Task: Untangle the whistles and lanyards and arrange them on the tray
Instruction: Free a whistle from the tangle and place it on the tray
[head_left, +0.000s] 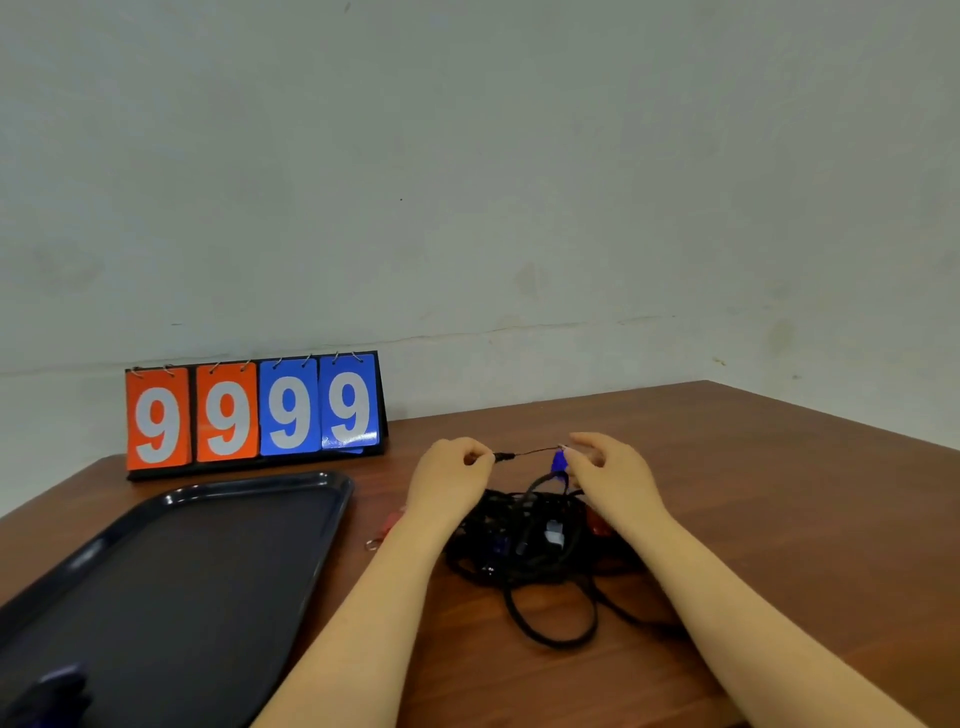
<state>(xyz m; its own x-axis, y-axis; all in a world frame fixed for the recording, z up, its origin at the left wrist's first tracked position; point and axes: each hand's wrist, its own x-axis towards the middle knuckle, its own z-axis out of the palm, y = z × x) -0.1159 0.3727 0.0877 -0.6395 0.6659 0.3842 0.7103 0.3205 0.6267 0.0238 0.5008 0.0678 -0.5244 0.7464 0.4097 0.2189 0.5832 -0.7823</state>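
Two hands above a black lanyard tangle (530, 545) on a wooden table (779, 519), left hand (451, 470) pinching the cord end, right hand (605, 470) pinching by a blue whistle (559, 462), cord (535, 453) taut left-to-right between them, dark tray (171, 571) well left.

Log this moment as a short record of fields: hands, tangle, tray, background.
left hand: pinching the black end of a thin cord
right hand: holding the cord's other end by a blue whistle
cord: taut between the hands, above the pile
tangle: black lanyards heaped on the table, unsorted
tray: dark, left of the tangle; a blurred blue item at its near corner
scoreboard: reads 9999
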